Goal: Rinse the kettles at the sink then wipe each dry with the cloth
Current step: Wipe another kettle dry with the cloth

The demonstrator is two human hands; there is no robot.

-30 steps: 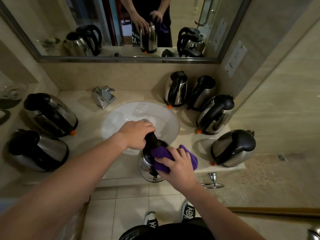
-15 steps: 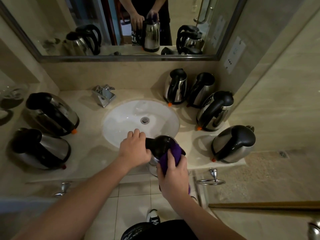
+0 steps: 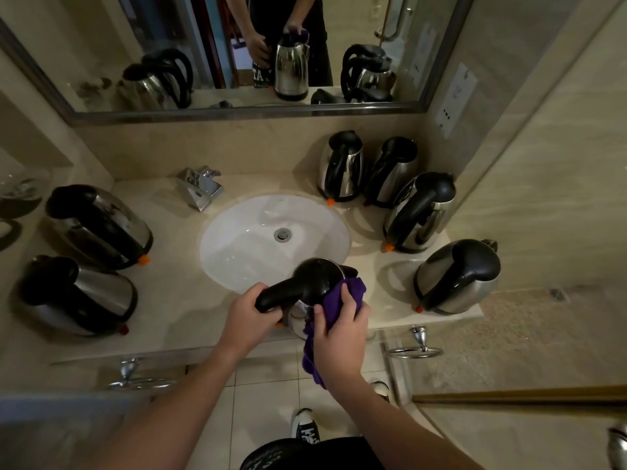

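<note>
Your left hand [image 3: 249, 312] is wrapped round the black handle of the kettle [image 3: 314, 290], and your right hand [image 3: 339, 337] grips the purple cloth [image 3: 342, 295], pressing it against the kettle's right flank while the loose tail of the cloth hangs down below your wrist. From the head view, the only one you have, the kettle is upright at the front lip of the sink [image 3: 237, 239], over the edge of the counter [image 3: 176, 300], lid closed. Judge the steel body as smooth and probably wet, so slippery under bare fingers; the moulded handle is the sure place to hold, and you have it there. Empty, it should be light enough for one hand, yet stiff, so you can press the cloth firmly without denting anything. The cloth is soft and will bunch, so keep it folded under your palm. Four more kettles [image 3: 458, 276] stand on the counter to the right of the basin and two kettles on the left [image 3: 98, 225], well apart from your hands; whether those are dry you cannot tell. The tap [image 3: 202, 189] behind the basin shows no running water.
</note>
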